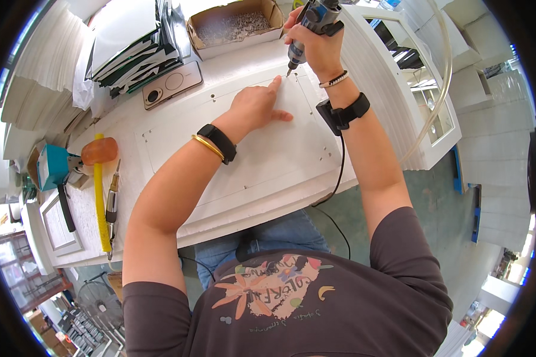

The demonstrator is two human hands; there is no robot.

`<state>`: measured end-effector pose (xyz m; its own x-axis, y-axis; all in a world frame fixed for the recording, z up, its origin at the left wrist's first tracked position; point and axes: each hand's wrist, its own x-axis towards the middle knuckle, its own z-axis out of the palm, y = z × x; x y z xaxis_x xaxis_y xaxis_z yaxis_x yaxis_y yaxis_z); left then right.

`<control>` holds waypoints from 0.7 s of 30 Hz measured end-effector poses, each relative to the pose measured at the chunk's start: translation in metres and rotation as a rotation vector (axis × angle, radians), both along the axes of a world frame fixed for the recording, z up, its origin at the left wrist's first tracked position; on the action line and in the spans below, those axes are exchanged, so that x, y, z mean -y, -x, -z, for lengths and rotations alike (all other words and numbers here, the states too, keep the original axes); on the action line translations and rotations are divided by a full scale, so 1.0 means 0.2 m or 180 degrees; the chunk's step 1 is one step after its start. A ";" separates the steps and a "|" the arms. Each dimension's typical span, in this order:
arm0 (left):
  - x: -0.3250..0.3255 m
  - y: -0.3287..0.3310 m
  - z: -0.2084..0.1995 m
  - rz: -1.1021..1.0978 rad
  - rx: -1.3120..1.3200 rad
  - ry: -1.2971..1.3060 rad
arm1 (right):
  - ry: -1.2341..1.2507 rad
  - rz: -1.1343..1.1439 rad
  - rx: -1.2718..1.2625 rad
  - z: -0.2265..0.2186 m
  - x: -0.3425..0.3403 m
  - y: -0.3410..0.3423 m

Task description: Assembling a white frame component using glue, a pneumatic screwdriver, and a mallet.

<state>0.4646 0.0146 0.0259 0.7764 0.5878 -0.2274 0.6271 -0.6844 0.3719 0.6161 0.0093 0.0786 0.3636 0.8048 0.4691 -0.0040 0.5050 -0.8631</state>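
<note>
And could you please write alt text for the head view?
The right hand holds a power tool over a white panel; the left hand extends a finger near the tool's tip. An open cardboard box sits beyond.

Workbench [84, 202], in front of the person working here; on it, flat panel [268, 157]. Over the panel's far half: left hand [256, 107]; to its right, right hand [323, 50] with power driver [317, 18]. Behind panel: box [238, 43], small pieces [235, 27] inside. Left of box: paper stack [131, 50]; nearer, flat device [174, 85]. Bench's left: mallet [100, 208], hand tool [111, 205] alongside. Right of panel: glazed frame [414, 74].
</note>
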 end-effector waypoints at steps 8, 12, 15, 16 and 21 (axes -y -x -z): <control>0.00 -0.01 0.01 0.0019 0.0023 -0.0037 | 0.0042 0.0002 0.0028 0.01 -0.01 0.00; 0.00 0.00 0.02 0.0037 0.0078 -0.0087 | -0.0016 -0.0141 0.0073 0.03 -0.03 0.02; 0.00 -0.01 0.03 0.0051 0.0091 -0.0113 | 0.0033 -0.0174 0.0059 0.04 -0.03 0.03; 0.00 -0.01 0.03 0.0059 0.0094 -0.0114 | 0.0063 -0.0158 0.0075 0.04 -0.03 0.03; -0.01 0.00 0.02 0.0064 0.0099 -0.0126 | 0.0050 -0.0122 0.0269 0.07 -0.05 0.02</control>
<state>0.4646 0.0157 0.0216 0.7944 0.5801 -0.1799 0.6017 -0.7113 0.3635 0.6120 0.0188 0.0643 0.2920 0.8249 0.4840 0.0501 0.4922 -0.8691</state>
